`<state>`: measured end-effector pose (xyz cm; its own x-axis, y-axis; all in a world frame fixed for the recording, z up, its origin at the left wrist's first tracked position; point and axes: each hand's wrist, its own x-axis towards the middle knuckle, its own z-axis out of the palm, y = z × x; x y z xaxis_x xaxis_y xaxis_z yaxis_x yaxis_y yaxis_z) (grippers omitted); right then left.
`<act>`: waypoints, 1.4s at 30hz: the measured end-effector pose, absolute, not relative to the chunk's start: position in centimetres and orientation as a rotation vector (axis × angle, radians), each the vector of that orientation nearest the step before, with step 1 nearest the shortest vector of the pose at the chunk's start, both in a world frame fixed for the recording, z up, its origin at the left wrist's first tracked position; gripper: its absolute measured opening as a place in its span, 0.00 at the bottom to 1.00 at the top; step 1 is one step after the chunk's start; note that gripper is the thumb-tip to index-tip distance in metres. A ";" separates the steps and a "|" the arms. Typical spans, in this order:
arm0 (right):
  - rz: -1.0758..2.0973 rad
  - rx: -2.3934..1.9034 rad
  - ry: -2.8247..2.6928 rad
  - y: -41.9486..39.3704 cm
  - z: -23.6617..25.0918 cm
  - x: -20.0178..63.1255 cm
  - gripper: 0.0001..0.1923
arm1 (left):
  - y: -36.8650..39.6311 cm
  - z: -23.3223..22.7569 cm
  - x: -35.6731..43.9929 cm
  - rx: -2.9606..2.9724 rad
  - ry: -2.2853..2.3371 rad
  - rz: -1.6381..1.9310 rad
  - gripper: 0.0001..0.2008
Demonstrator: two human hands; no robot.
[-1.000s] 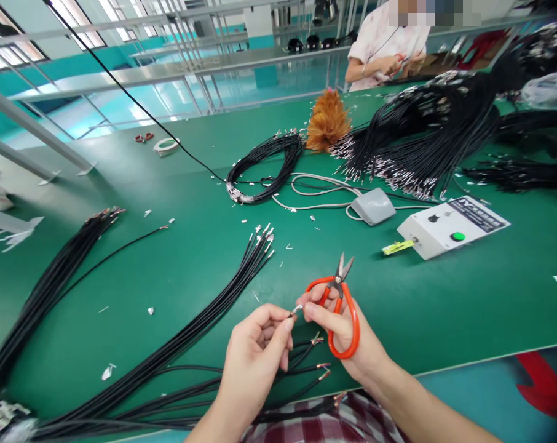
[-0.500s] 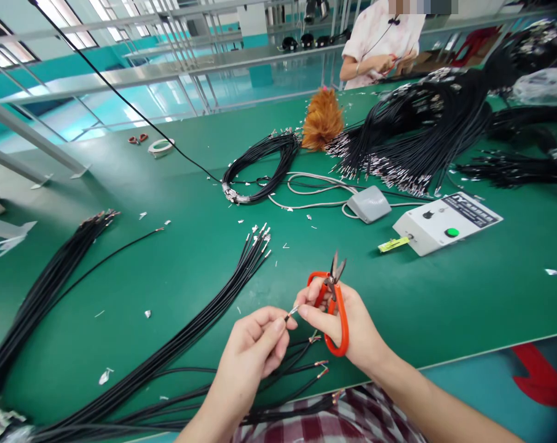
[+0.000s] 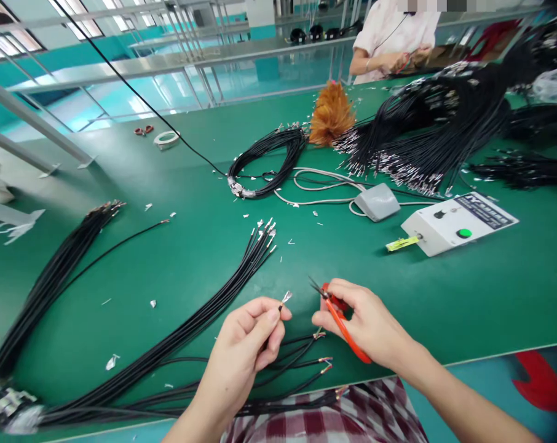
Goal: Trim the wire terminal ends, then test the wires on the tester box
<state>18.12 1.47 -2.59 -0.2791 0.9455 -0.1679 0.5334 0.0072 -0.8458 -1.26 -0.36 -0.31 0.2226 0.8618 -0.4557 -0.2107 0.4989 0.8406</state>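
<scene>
Between thumb and fingers, my left hand (image 3: 253, 335) pinches the end of a black cable (image 3: 281, 307), whose silvery stripped tip points up and to the right. My right hand (image 3: 368, 320) is closed around red-handled scissors (image 3: 345, 329). The blades point up and left, a short gap from the cable tip. Below my hands lie several black cables with stripped, coloured wire ends (image 3: 324, 361). Left of them, a bundle of black cables (image 3: 214, 295) with pale tips stretches across the green table (image 3: 352, 258).
A white box with a green button (image 3: 463, 234) and a grey pedal (image 3: 377, 202) stand to the right. Behind are a coiled cable bundle (image 3: 264, 163), an orange fluffy duster (image 3: 331, 115) and a big cable pile (image 3: 426, 135). A person (image 3: 393, 49) works across the table.
My right hand has drawn back to the right from the cable tip, and the scissors have turned so their blades point up-left. My left hand still holds the cable.
</scene>
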 end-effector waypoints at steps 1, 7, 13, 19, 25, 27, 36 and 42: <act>1.150 -1.562 -1.945 1.3 -2.4 18.4 0.19 | -0.4 -0.2 -1.2 0.731 1.114 0.837 0.11; 1.321 -1.538 -2.099 0.8 -2.1 18.0 0.23 | -0.5 -0.5 -0.7 0.776 1.177 0.800 0.12; 1.710 -1.413 -1.944 1.5 -2.7 17.9 0.21 | -0.4 -0.4 -0.6 0.809 1.183 0.760 0.12; 1.747 -1.442 -1.980 1.9 -2.1 18.2 0.21 | -0.4 -0.1 -0.6 0.823 1.201 0.747 0.10; 1.494 -1.546 -2.124 1.8 -1.4 18.1 0.22 | -0.3 -0.3 -0.6 0.836 1.211 0.743 0.11; 1.461 -1.575 -2.131 1.8 -1.3 18.1 0.22 | -0.3 -0.4 -0.6 0.837 1.202 0.740 0.11; 1.613 -1.582 -2.046 1.6 -1.9 17.9 0.25 | -0.8 -0.7 -0.5 0.805 1.170 0.791 0.11; 1.813 -1.562 -1.915 1.4 -2.7 18.2 0.28 | -0.7 -0.3 -0.8 0.722 1.129 0.873 0.09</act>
<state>18.15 1.44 -2.71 -0.4783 0.6812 -0.5543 0.5906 -0.2176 -0.7770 -0.80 -0.70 -0.34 0.1807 0.8733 -0.4525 -0.2181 0.4841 0.8474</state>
